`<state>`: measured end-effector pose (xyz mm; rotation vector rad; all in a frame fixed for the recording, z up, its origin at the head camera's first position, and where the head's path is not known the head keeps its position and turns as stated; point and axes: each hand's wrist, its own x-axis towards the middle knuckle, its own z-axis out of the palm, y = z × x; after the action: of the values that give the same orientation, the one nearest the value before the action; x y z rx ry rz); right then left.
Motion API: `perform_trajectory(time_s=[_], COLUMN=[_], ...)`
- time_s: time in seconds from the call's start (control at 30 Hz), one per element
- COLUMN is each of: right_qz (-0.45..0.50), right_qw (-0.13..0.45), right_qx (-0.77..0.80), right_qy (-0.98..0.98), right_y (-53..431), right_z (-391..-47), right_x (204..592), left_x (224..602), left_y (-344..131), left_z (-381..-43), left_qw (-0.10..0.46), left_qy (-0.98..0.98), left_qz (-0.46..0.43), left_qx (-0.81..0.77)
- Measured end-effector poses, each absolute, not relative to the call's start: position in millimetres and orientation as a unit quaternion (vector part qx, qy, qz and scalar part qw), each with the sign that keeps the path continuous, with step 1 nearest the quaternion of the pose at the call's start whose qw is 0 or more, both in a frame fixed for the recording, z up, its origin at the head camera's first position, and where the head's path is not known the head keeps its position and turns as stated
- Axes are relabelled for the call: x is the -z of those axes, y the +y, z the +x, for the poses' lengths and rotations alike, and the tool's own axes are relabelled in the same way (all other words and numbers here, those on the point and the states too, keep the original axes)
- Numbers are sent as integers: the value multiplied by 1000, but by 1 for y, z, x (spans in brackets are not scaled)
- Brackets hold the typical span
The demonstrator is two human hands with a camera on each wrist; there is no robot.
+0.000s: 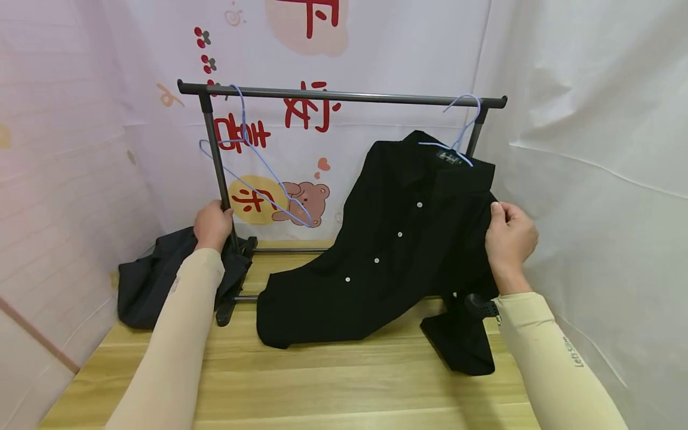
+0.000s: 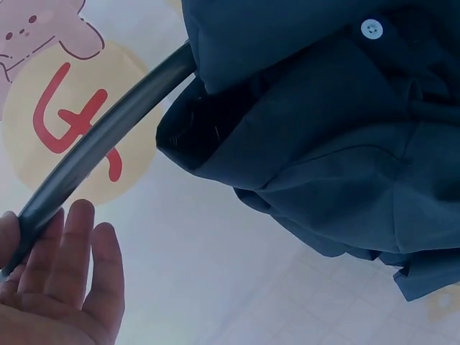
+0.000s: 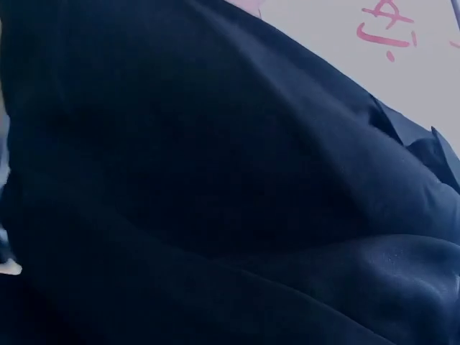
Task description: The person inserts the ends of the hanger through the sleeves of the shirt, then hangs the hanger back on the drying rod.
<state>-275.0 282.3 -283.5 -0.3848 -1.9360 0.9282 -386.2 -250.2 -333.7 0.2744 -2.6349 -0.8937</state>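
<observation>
My left hand [image 1: 212, 226] grips the left upright post [image 1: 216, 156] of a dark metal clothes rack; in the left wrist view its thumb and fingers [image 2: 77, 237] lie around that post. A black button-up shirt [image 1: 371, 227] with white buttons hangs at the rack's right end on a light blue wire hanger [image 1: 463, 134], its body slanting down to the left. My right hand [image 1: 512, 234] pinches the shirt's edge near the right shoulder, between thumb and fingers. Black cloth [image 3: 215, 158] fills most of the right wrist view, hiding the fingers there.
An unoccupied blue wire hanger [image 1: 258, 192] hangs on the left of the rack's top bar [image 1: 344, 95]. Dark clothing [image 1: 145, 286] lies heaped at the left, beside the rack's foot. The rack stands on a wooden table [image 1: 322, 382] before a printed white curtain [image 1: 371, 65].
</observation>
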Motion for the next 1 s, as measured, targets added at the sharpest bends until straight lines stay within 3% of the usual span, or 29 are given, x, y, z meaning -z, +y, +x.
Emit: perform_trajectory(time_s=[0.53,1.0], right_qz=[-196,-204], right_qw=[471,423], right_qx=[-258,-177], right_qy=[-820,-865], right_y=[312,328], right_z=[-284,-293], right_x=[183,173], left_x=[330,329], left_y=[-250,-251], left_z=[-385,-384], left_qw=[152,159], left_qy=[-928,-928], left_qz=[100,91], left_qx=[325,323])
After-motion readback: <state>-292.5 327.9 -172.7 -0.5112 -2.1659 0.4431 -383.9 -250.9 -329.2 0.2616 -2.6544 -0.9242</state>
